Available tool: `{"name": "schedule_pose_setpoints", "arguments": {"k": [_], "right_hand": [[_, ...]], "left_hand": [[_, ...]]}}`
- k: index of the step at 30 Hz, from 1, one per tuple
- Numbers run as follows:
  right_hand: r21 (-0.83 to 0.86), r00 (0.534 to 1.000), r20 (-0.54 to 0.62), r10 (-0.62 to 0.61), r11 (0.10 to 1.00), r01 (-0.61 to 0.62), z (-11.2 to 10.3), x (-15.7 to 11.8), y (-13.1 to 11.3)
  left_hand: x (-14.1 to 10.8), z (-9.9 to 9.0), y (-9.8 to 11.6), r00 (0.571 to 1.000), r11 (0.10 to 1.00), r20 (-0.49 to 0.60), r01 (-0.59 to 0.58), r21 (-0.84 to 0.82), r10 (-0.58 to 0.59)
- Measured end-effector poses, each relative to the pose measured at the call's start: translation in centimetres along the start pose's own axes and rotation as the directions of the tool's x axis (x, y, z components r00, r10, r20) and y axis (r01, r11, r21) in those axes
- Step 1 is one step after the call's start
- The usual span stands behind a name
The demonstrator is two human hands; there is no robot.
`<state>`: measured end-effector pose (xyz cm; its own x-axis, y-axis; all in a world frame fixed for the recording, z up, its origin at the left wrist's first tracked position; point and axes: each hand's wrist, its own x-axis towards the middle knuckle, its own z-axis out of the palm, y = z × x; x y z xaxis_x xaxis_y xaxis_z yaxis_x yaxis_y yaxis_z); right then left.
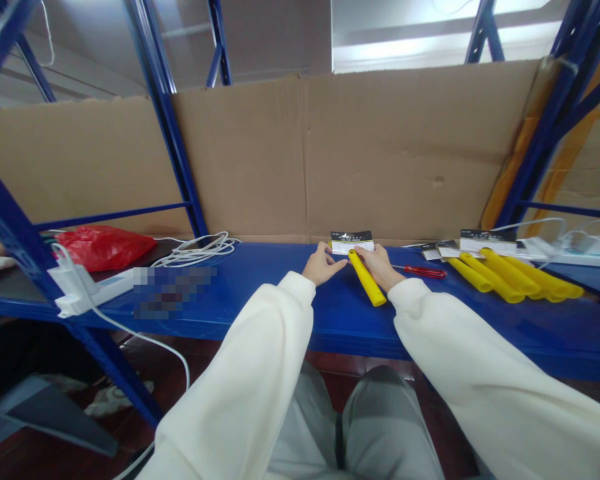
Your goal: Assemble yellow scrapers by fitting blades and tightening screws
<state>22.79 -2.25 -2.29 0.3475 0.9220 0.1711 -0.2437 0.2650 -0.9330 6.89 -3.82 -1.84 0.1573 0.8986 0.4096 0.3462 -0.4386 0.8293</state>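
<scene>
A yellow tube-shaped handle [367,280] slants toward me over the blue shelf, with a black-and-white header card [351,244] at its far end. My right hand [377,267] is closed at the handle's upper part, its fingers by the card's lower right corner. At the card's left edge is my left hand [324,265]; its thumb points right, apart from the bent fingers. Whether those fingertips touch the card is unclear. Just right of my right hand lies a red-handled screwdriver [424,272], its tip partly hidden.
Several yellow handles [523,277] with cards lie at the right of the blue shelf [260,280]. On the left are a white power strip [103,293], coiled white cable [200,252] and a red plastic bag [105,247]. A cardboard panel [380,147] stands behind, between blue posts.
</scene>
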Motion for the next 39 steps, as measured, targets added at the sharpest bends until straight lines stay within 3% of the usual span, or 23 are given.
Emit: {"name": "schedule_pose_setpoints", "arguments": {"k": [5,10,13,19,24,30,35,39], "right_hand": [[-0.006,1.0,-0.023,0.012,1.0,-0.012,0.1,-0.5,-0.5],[-0.104,0.995,-0.017,0.098,0.99,-0.099,0.5,-1.2,-0.9],[-0.124,0.992,0.045,0.119,0.986,-0.112,0.8,-1.7,-1.1],[-0.2,0.997,0.058,0.044,0.979,-0.031,0.8,-2.1,-1.2],[-0.242,0.997,0.071,0.005,0.97,0.012,0.6,-2.0,-1.0],[-0.208,0.993,0.112,0.027,0.978,-0.003,0.6,-2.2,-0.8],[-0.137,0.994,0.109,0.026,0.99,-0.011,0.4,-1.2,-0.1],[-0.115,0.996,0.084,-0.043,0.992,0.053,0.0,0.2,0.9]], "left_hand": [[0.1,0.0,-0.4,0.996,0.996,0.017,-0.087,-0.009,0.087],[0.7,0.5,-1.6,0.96,0.994,0.258,-0.103,-0.032,0.107],[1.1,0.9,-2.1,0.94,0.993,0.325,-0.079,-0.083,0.102],[0.6,0.8,-0.9,0.949,0.985,0.308,-0.008,-0.172,0.062],[0.1,0.6,0.2,0.938,0.958,0.332,0.181,-0.22,-0.101],[0.0,0.5,0.6,0.917,0.868,0.345,0.329,-0.371,-0.2],[0.2,0.6,0.8,0.934,0.863,0.226,0.345,-0.369,-0.276],[0.7,0.4,0.8,0.939,0.875,0.135,0.343,-0.342,-0.315]]}}
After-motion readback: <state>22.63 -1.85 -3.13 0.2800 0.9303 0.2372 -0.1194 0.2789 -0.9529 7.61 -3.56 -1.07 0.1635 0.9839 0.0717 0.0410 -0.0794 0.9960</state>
